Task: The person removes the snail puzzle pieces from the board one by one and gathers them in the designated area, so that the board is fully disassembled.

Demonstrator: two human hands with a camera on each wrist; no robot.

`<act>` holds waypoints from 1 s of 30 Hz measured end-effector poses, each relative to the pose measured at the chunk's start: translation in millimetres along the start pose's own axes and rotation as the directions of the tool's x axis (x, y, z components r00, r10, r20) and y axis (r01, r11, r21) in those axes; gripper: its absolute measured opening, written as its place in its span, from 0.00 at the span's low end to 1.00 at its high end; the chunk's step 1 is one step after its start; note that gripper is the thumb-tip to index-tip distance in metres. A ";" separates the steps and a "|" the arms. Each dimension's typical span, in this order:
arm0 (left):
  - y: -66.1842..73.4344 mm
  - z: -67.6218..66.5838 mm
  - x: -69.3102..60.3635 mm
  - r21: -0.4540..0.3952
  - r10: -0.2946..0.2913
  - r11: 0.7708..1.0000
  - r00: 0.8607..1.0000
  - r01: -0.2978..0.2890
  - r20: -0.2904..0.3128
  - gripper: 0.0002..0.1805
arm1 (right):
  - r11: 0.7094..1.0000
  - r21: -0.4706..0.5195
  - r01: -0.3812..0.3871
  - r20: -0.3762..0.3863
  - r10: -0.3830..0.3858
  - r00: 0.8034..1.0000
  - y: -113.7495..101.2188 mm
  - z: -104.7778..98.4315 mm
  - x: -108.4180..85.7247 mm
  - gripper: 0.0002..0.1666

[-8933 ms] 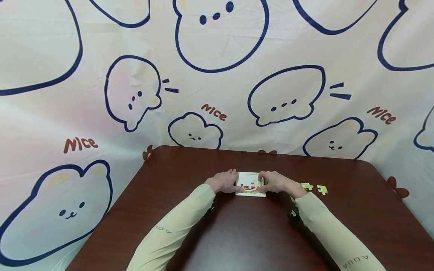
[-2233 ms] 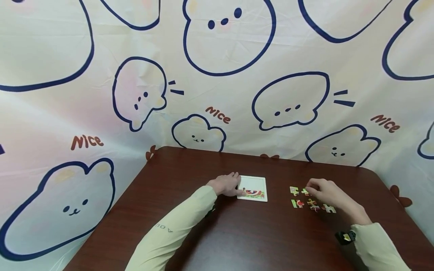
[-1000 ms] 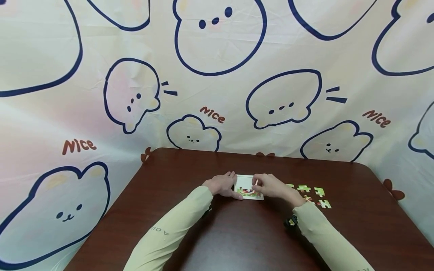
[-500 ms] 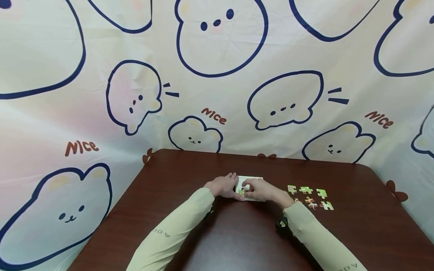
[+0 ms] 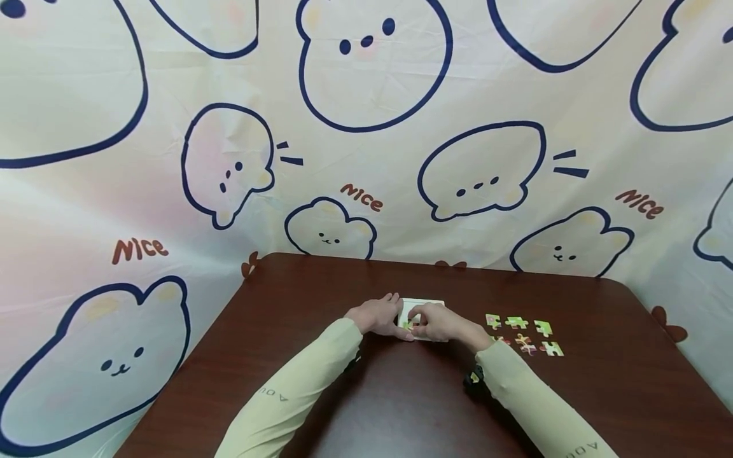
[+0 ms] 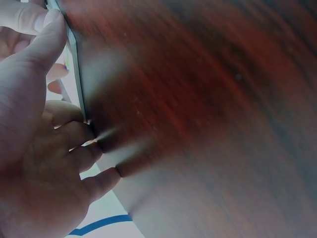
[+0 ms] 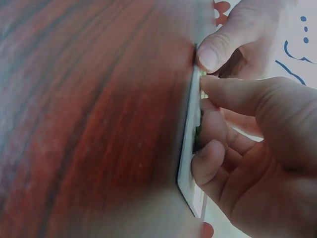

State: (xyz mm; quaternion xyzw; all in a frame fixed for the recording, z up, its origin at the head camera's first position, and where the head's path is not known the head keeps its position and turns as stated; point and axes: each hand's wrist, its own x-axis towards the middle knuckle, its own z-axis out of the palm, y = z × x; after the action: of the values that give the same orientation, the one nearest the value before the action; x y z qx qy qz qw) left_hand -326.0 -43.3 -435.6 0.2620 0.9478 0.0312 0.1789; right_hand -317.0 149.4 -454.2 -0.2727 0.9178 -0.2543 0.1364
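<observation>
Near the middle of the table lies a white puzzle tray [image 5: 422, 301], its lower part carrying a colourful picture. My left hand [image 5: 378, 315] rests along the tray's left side, the thumb over its near left corner and the fingers stretched out. In the left wrist view those fingertips reach the table beside the tray. My right hand [image 5: 439, 322] is over the tray with fingers curled, thumb and forefinger pinching a greenish puzzle piece [image 7: 202, 91] against it, close to my left thumb. Most of that piece and much of the picture are hidden by the right hand.
Several loose jigsaw pieces [image 5: 517, 322] lie in two rows to the right of the tray, one partly behind the right sleeve [image 5: 527, 388]. The dark brown table [image 5: 378, 407] meets a cloth backdrop [image 5: 401, 242] with bear drawings along its far edge.
My right hand came from the loose pieces back to the tray, then moved left over it, and has barely shifted in the last half second. The left hand keeps its place.
</observation>
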 end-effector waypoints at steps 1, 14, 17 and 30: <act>-0.1 -0.4 -0.3 -0.004 -0.003 1.000 1.000 0.003 0.000 0.54 | 1.000 0.011 -0.007 0.004 0.007 1.000 -0.1 -0.3 0.4 0.17; -2.3 -2.2 -3.0 -0.007 -0.013 1.000 0.999 0.014 0.042 0.56 | 0.992 0.104 -0.077 0.130 0.064 0.989 -0.3 -5.2 5.3 0.14; -2.6 -2.6 -3.6 -0.008 -0.009 1.000 0.999 0.010 0.041 0.56 | 0.989 0.124 -0.075 0.146 0.056 0.988 0.0 -6.4 5.2 0.14; -1.7 -4.0 -3.3 -0.005 -0.004 1.000 0.999 0.004 0.034 0.55 | 0.957 0.288 -0.045 0.150 0.001 0.989 7.1 -5.1 5.6 0.17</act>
State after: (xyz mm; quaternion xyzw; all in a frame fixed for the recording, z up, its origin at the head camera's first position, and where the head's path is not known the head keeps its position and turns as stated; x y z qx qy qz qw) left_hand -325.6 -46.3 -431.0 0.2600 0.9451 0.0286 0.1958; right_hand -326.6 153.3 -454.4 -0.2573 0.8609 -0.3636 0.2459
